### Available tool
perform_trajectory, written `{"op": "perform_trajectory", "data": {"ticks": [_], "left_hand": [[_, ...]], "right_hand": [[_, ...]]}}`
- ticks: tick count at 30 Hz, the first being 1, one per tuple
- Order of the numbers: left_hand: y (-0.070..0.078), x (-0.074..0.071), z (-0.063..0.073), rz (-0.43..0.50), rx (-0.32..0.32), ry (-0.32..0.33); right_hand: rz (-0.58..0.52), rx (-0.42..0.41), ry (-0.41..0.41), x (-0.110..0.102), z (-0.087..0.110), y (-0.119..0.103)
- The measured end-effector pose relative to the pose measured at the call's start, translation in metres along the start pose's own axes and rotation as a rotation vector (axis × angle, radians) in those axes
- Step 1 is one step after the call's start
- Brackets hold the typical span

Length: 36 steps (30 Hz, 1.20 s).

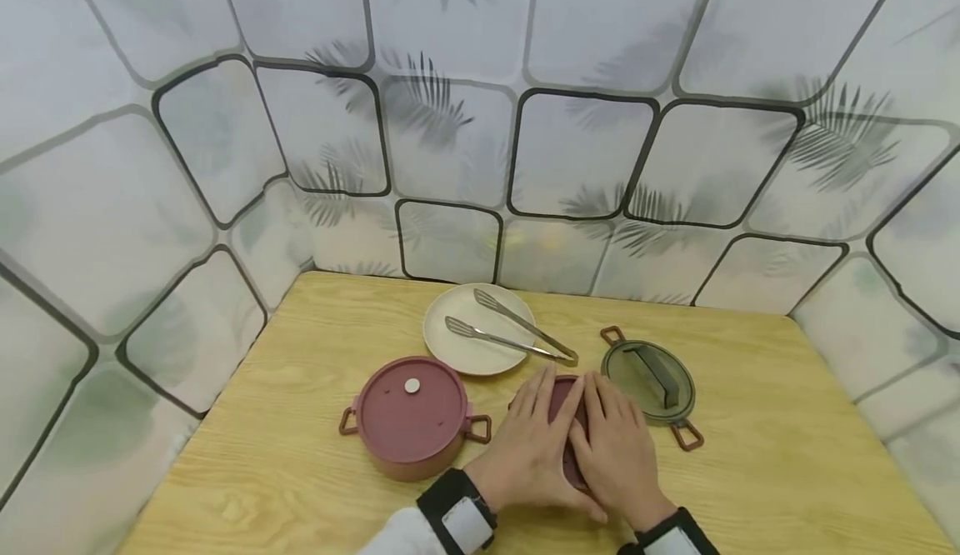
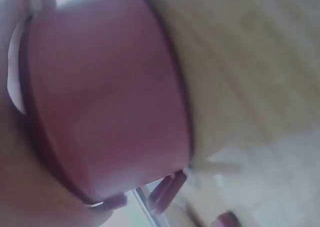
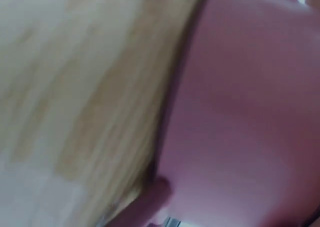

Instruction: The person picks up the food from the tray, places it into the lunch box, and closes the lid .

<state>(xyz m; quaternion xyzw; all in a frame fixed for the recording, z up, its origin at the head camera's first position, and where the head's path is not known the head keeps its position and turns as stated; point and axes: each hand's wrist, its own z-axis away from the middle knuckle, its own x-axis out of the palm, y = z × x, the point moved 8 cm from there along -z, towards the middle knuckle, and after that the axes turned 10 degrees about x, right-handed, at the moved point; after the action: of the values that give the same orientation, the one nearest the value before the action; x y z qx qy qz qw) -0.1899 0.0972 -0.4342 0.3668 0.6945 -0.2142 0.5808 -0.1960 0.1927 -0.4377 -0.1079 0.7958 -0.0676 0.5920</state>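
Both hands lie on top of a small dark-pink pot, pressing its lid (image 1: 564, 397) with fingers extended and the fingertips nearly meeting at the far side. My left hand (image 1: 525, 455) covers the lid's left part; my right hand (image 1: 621, 455) covers the right. Most of the lid is hidden beneath them. In the left wrist view the pot's smooth side (image 2: 110, 97) fills much of the picture, with a side handle (image 2: 167, 193) at the bottom. The right wrist view shows the pot's other side (image 3: 245, 112) standing on the wooden table (image 3: 100, 102).
To the left stands a larger pink pot (image 1: 411, 422) with its lid on and brown loop handles. Behind, metal tongs (image 1: 517, 342) lie across a white plate (image 1: 457, 355). A green lidded pan (image 1: 630, 380) sits close to the right hand. Patterned cloth walls (image 1: 570, 155) enclose the table.
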Motion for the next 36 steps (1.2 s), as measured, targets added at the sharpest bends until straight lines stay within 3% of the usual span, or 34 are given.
{"op": "perform_trajectory", "data": {"ticks": [5, 11, 16, 20, 23, 32, 36], "left_hand": [[0.001, 0.001, -0.005, -0.054, -0.024, 0.045], [-0.002, 0.004, -0.009, -0.122, -0.061, 0.029], [-0.004, 0.004, -0.007, -0.092, -0.056, 0.019], [-0.009, 0.002, -0.007, -0.003, -0.052, -0.059], [-0.011, 0.000, -0.010, 0.004, -0.043, -0.110], [-0.011, -0.001, -0.012, -0.052, -0.055, -0.078], [-0.009, 0.001, -0.008, -0.039, -0.046, -0.051]], "right_hand": [[-0.083, 0.013, 0.060, -0.009, 0.000, 0.004], [-0.302, 0.039, -0.001, -0.015, -0.004, 0.013], [-0.245, 0.045, -0.015, -0.005, -0.003, 0.018], [-0.198, 0.052, -0.007, 0.000, 0.001, 0.019], [-0.174, 0.051, -0.001, -0.001, 0.001, 0.020], [-0.215, 0.055, -0.066, -0.007, -0.003, 0.015], [-0.167, 0.037, -0.013, -0.006, 0.004, 0.010]]}}
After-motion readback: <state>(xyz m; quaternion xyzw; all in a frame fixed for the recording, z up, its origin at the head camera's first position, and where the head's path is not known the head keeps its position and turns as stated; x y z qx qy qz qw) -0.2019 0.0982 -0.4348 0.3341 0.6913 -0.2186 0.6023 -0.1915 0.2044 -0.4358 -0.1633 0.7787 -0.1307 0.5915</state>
